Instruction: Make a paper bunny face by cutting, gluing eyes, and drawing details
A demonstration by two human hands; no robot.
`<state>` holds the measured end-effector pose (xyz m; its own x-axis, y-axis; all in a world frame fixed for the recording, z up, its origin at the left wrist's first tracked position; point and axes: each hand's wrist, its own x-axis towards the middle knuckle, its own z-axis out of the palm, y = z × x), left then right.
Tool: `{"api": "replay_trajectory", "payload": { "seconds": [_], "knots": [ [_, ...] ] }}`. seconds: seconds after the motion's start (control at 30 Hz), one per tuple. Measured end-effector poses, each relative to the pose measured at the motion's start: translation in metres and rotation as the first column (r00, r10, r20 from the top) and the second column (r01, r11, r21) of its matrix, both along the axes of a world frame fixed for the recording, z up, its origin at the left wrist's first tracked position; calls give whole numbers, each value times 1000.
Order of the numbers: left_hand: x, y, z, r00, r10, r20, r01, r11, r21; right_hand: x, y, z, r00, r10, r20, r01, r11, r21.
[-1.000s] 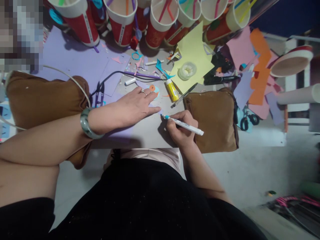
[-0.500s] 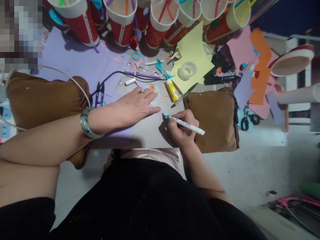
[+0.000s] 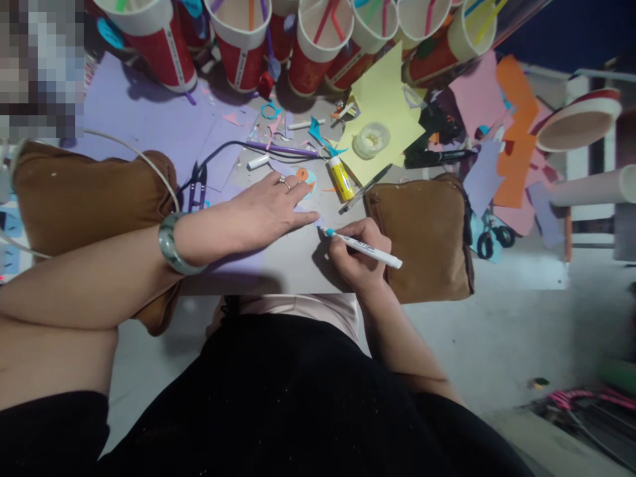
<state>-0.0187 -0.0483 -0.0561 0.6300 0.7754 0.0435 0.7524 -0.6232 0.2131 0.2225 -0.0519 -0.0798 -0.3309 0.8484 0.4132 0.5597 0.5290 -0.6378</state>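
My right hand point(image 3: 360, 255) grips a white marker pen point(image 3: 373, 252) with a blue collar, its tip pointing left and down at the work surface. Just left of that tip, my left hand point(image 3: 273, 215) lies flat, palm down, fingers stretched out. A small piece of purple paper point(image 3: 312, 227) shows partly beneath its thumb; the rest is hidden. Past my left fingertips lies a small blue and orange paper cutout point(image 3: 309, 180). Close by are a yellow glue stick point(image 3: 340, 180) and a loose white pen cap point(image 3: 258, 162).
Several red and white paper cups point(image 3: 318, 53) holding straws line the back. Brown cushions point(image 3: 422, 238) flank my hands. A small clear tub point(image 3: 371, 140) rests on yellow paper point(image 3: 385, 93). Black-handled scissors point(image 3: 494, 240) lie at the right among paper scraps. Purple sheets point(image 3: 149, 112) spread at the left.
The marker in my right hand has shifted slightly to the left, its tip nearer my left thumb. My left hand has stayed in place.
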Motion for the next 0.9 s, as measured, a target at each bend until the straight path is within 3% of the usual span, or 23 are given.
{"api": "replay_trajectory", "payload": {
  "seconds": [0.13, 0.33, 0.9],
  "knots": [
    [0, 0, 1, 1000, 9, 13, -9, 1000, -12, 0, 1, -3, 1000, -24, -18, 25, 998, 56],
    [0, 0, 2, 1000, 5, 16, -5, 1000, -12, 1, 0, -4, 997, -74, -13, 75, 997, 15],
    [-1, 0, -4, 998, 10, 58, -10, 1000, 2, -1, 0, 4, 1000, -10, 23, 12, 996, -93]
  ]
}}
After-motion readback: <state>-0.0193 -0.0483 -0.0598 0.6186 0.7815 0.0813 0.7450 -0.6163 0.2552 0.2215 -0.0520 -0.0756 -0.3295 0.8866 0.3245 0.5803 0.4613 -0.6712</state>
